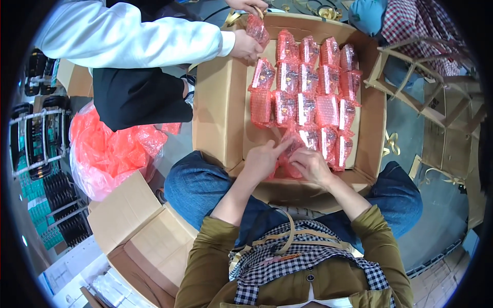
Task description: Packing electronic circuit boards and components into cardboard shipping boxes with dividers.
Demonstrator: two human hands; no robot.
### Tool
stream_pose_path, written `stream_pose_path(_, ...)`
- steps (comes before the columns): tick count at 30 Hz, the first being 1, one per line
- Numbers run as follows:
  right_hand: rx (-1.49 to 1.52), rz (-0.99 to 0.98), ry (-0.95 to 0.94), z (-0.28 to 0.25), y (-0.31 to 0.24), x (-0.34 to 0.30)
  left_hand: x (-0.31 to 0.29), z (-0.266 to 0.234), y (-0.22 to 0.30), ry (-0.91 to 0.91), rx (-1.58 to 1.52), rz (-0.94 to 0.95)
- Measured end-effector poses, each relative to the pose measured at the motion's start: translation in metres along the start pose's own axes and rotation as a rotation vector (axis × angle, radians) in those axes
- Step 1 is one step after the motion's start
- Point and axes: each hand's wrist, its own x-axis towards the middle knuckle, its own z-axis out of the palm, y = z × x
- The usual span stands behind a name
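A pink bubble-wrap bag [291, 142] lies between my hands at the near end of a large open cardboard box [220, 97]. My left hand [263, 160] grips its left side, index finger stretched along the plastic. On the other side my right hand [312, 165] pinches the bag between thumb and fingers. Whatever the bag contains is mostly covered by my hands. Rows of similar wrapped packages [308, 79], dark parts showing through the pink film, stand beyond and to the right of it inside the box.
Across the box's far left corner, a co-worker's hand [247, 46] holds another wrapped package [257, 30]. Pink bubble wrap [115, 149] fills a clear sack at left. An open carton [154, 244] sits by my left leg. Cardboard dividers [411, 77] jut in at right.
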Motion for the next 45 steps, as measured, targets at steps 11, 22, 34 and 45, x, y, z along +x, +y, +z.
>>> stream_pose_path(11,0.388,0.456,-0.120,-0.013,0.045,-0.018,0.004,0.017,0.018,-0.309,0.206,0.104)
stream_pose_path(22,-0.708,0.380,-0.099,0.023,0.107,0.030,-0.001,0.033,0.013,-0.148,-0.345,0.129)
stream_pose_path(34,-0.834,0.110,-0.299,0.011,0.124,0.011,0.000,0.001,0.026,-0.071,-0.448,0.228)
stream_pose_path(45,-0.699,0.148,-0.037,-0.020,0.086,-0.050,0.010,0.030,-0.001,0.075,-0.326,0.043)
